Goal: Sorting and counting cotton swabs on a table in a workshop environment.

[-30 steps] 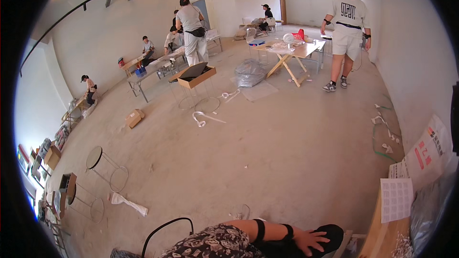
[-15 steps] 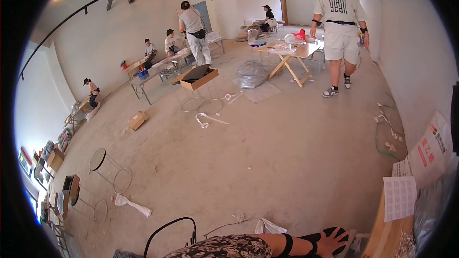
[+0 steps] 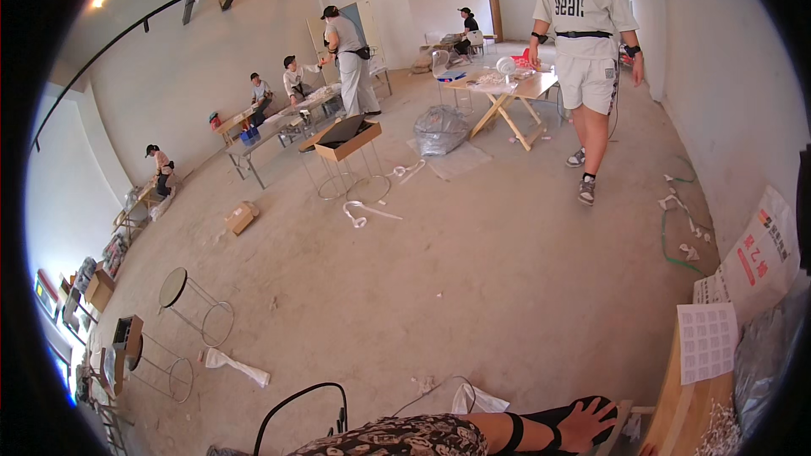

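Observation:
My right hand [image 3: 587,425] is at the lower right, at the end of a bare forearm with black bands and a dark patterned sleeve. Its fingers are spread over a black, rounded, flat surface [image 3: 545,415]. What that black thing is, I cannot tell. A pale edge [image 3: 621,420] shows just beyond the fingertips. Right of the hand stands a wooden tabletop [image 3: 672,409], with a printed white sheet [image 3: 708,342] at its far end. My left hand does not show.
A person [image 3: 583,51] in white walks on the right side, near a folding wooden table [image 3: 541,83]. Stools [image 3: 173,287], a small carton [image 3: 242,217] and white strips [image 3: 356,219] are on the floor. A white sack [image 3: 760,253] leans by the right wall. Others work at tables farther back.
The person in white has stepped nearer. At the back, a standing person has turned toward a seated one, who now reaches out an arm. My right hand stays on the black surface.

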Available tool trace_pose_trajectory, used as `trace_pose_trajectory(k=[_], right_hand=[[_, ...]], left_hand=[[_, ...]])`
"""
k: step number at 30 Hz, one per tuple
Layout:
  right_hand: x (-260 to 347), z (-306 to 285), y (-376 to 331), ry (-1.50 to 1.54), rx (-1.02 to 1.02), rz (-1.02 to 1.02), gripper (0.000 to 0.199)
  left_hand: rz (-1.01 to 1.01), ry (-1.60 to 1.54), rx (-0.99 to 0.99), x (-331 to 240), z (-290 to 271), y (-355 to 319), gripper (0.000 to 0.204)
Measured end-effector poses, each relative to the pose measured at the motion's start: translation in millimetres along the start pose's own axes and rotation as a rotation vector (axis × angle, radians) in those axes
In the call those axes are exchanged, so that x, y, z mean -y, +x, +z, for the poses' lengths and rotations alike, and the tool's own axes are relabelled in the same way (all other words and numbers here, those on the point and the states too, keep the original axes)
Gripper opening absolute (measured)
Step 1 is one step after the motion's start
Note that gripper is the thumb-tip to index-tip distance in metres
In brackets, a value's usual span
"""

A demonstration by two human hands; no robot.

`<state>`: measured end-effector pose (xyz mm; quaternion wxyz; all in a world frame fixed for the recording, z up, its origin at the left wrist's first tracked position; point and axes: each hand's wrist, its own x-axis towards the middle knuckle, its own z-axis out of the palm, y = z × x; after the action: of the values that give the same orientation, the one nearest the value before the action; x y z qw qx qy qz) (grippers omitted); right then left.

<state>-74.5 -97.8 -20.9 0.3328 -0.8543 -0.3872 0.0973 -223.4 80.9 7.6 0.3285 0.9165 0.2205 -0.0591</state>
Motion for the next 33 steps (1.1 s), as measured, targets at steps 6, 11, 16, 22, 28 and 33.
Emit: trace_pose_trajectory(k=[6,11,16,22,28,33], right_hand=[[1,-1,-1,0.022,0.020,0.066,0.053],[-17,5,4,0.002,0.098,0.064,0.055],[-39,7,9,-0.872,0.084,-0.301,0.070],[-10,8,5,-1.620,0.289,-0.070,0.083],[-43,13,6,-1.928,0.175,-0.197,0.071],[-61,15,9,-2.006,0.239,-0.206,0.065]], left_hand=[[0.044,0.069,-0.075,12,10,5,0.067],[0.062,0.061,0.029,13,14,14,0.076],[0.102,0.122,0.096,12,12,25,0.083],[0.126,0.159,0.197,16,5,33,0.086],[0.137,0.191,0.125,11,16,37,0.086],[0.188,0.207,0.110,7,29,42,0.087]])
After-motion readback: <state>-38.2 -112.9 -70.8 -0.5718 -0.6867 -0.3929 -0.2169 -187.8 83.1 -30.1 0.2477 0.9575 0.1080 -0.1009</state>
